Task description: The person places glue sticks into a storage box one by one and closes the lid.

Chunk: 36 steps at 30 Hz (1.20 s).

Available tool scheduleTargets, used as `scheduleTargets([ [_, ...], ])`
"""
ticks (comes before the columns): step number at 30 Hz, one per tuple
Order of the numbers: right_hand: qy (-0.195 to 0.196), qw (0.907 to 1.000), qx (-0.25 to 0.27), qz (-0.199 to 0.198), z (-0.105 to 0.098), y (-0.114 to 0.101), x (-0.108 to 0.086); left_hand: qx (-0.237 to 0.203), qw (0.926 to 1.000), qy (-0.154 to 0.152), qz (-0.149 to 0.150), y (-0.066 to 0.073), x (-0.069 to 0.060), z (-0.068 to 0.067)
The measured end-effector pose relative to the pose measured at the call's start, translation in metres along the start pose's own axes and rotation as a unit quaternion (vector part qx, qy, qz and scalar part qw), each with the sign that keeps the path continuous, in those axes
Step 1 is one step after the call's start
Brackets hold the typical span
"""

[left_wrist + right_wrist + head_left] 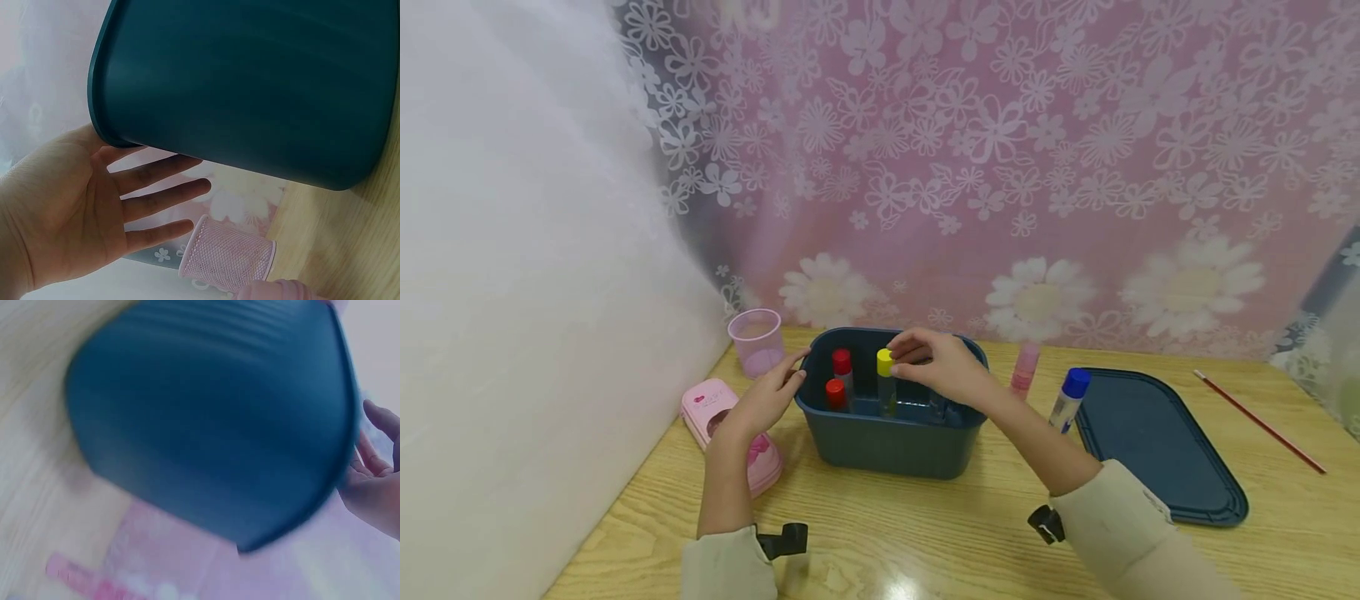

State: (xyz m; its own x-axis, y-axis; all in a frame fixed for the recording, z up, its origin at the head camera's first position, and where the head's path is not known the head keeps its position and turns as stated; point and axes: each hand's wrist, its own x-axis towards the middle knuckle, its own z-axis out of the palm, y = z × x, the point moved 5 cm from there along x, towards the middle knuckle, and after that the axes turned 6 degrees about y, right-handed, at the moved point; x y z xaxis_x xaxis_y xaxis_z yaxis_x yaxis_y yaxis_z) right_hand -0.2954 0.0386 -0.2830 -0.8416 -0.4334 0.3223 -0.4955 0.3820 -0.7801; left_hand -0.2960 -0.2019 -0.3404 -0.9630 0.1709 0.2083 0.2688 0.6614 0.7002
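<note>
One yellow-capped tube [887, 385] stood upright inside the dark bin [891, 447], nearer your right hand [942, 363], whose grip on it could not be confirmed, while your left hand [767, 397], fingers extended, lay to the tube's left at the bin's rim.

left hand [767, 400]: fingers spread | right hand [946, 365]: fingers bent

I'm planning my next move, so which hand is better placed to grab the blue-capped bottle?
Probably the right hand: its forearm is beside the blue-capped bottle, though its fingers are at the yellow cap. The left hand touches the dark box at its left end, farther away.
</note>
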Motion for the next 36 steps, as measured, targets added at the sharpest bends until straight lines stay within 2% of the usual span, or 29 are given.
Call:
scheduleTargets([
  [4, 0.036, 0.9993, 0.007, -0.002, -0.035, 0.009, -0.018, 0.000, 1.0000, 0.001, -0.002, 0.000, 0.000, 0.000],
  [6, 0.051, 0.9986, 0.007, 0.013, -0.052, 0.013, -0.029, 0.002, 1.0000, 0.002, 0.000, 0.000, 0.000, 0.000],
  [12, 0.095, 0.9933, -0.042, 0.050, -0.095, 0.026, -0.061, 0.007, 1.0000, 0.002, 0.002, 0.001, -0.002, 0.000],
  [19, 0.155, 0.9793, -0.116, 0.059, -0.132, 0.049, -0.091, 0.013, 0.9999, 0.001, -0.002, 0.000, -0.001, 0.000],
  [27, 0.201, 0.9582, -0.198, 0.047, -0.148, 0.082, -0.109, 0.005, 1.0000, 0.000, -0.004, -0.001, -0.001, 0.000],
  [31, 0.217, 0.9511, -0.210, 0.062, -0.150, 0.106, -0.114, 0.004, 1.0000, 0.000, -0.003, -0.002, -0.001, 0.000],
  [36, 0.204, 0.9535, -0.201, 0.096, -0.145, 0.125, -0.118, 0.008, 1.0000, 0.002, -0.003, -0.001, -0.001, 0.000],
])
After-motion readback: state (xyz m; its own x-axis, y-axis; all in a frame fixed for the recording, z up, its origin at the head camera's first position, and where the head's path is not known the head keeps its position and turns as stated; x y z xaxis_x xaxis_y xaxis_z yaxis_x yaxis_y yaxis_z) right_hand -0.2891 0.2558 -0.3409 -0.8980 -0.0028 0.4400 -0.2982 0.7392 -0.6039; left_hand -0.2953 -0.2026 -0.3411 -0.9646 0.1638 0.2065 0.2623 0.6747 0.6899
